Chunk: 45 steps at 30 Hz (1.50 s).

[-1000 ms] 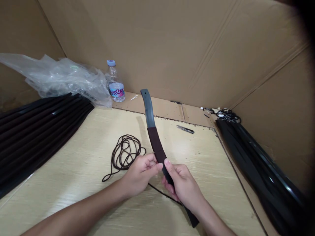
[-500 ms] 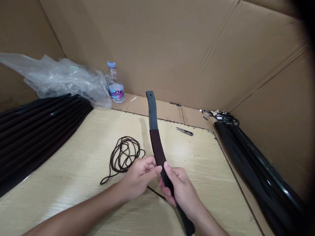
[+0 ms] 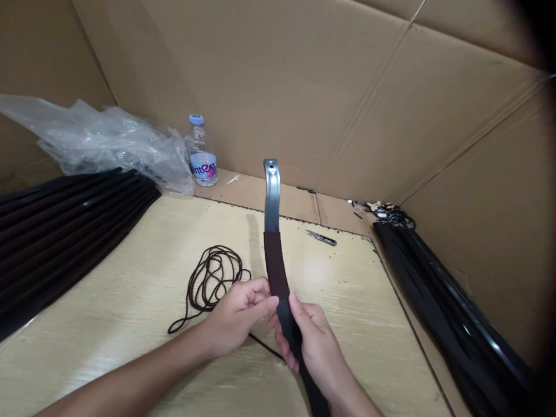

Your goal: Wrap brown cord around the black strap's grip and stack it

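1. Your right hand [image 3: 313,341] is closed around the long metal-cored strip [image 3: 278,278], thumb in front and fingers curled behind its black lower section [image 3: 289,330].
2. Your left hand [image 3: 238,315] is half closed just beside the strip, fingertips drawn together. You can't tell from this view whether it's pinching anything; a thin dark cord [image 3: 264,346] runs out beneath it.
3. The strip stands up and away from your hands, its lower end running down past your right wrist. It looks stiff but slightly springy, and fairly light.
4. Grip the brown woven sleeve [image 3: 274,258] or the black section; they should hold better than the smooth bare metal tip [image 3: 272,197], which has a small hole near its end.
5. Just left of your hands lies a loose coil of dark cord [image 3: 212,278]; beyond them and to the right, a pair of thread snips [image 3: 321,238].
6. Far beyond your left hand, the water bottle [image 3: 200,153] has a label [image 3: 203,168] that seems to read "amen", though you can't be sure.
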Each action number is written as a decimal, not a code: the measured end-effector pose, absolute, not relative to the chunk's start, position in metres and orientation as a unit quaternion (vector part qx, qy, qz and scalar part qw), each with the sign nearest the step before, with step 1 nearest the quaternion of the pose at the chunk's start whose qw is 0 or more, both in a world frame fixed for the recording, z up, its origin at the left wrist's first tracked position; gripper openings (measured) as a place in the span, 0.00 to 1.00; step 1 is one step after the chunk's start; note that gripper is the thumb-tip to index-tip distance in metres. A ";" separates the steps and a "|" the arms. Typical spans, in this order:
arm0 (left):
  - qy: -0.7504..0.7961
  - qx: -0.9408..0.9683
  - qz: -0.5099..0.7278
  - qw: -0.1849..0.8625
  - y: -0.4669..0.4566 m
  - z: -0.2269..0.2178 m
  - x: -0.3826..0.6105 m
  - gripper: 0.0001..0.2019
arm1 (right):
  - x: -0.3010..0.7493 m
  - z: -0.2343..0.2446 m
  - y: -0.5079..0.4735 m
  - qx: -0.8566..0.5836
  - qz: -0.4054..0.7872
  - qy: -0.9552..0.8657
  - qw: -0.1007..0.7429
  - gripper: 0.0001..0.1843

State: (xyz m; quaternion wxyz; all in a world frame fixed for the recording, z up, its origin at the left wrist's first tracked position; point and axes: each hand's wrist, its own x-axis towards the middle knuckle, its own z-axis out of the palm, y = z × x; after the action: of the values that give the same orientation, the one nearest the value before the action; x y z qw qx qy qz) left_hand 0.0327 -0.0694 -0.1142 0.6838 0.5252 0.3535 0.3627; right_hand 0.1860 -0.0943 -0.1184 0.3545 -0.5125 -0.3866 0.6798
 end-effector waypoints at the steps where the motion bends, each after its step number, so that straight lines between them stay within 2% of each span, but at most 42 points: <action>1: 0.354 0.529 0.362 0.681 -0.070 -0.114 0.033 0.13 | 0.186 -0.119 -0.094 -0.513 0.682 -0.385 0.352 0.37; 14: 0.396 0.498 0.355 0.685 -0.069 -0.119 0.039 0.18 | 0.182 -0.118 -0.090 -0.531 0.696 -0.383 0.296 0.40; 22: 0.407 0.525 0.353 0.659 -0.066 -0.117 0.034 0.16 | 0.186 -0.116 -0.088 -0.498 0.722 -0.355 0.324 0.36; 28: 0.383 0.508 0.357 0.684 -0.065 -0.124 0.034 0.14 | 0.190 -0.118 -0.084 -0.470 0.736 -0.331 0.358 0.35; 45: 0.387 0.493 0.368 0.687 -0.066 -0.111 0.037 0.13 | 0.196 -0.110 -0.084 -0.507 0.705 -0.371 0.329 0.32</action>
State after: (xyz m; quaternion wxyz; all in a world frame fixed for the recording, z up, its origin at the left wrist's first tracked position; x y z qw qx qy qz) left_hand 0.0373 -0.0661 -0.1113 0.6870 0.4926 0.3873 0.3679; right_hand 0.1959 -0.0843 -0.1098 0.3289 -0.5071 -0.3714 0.7048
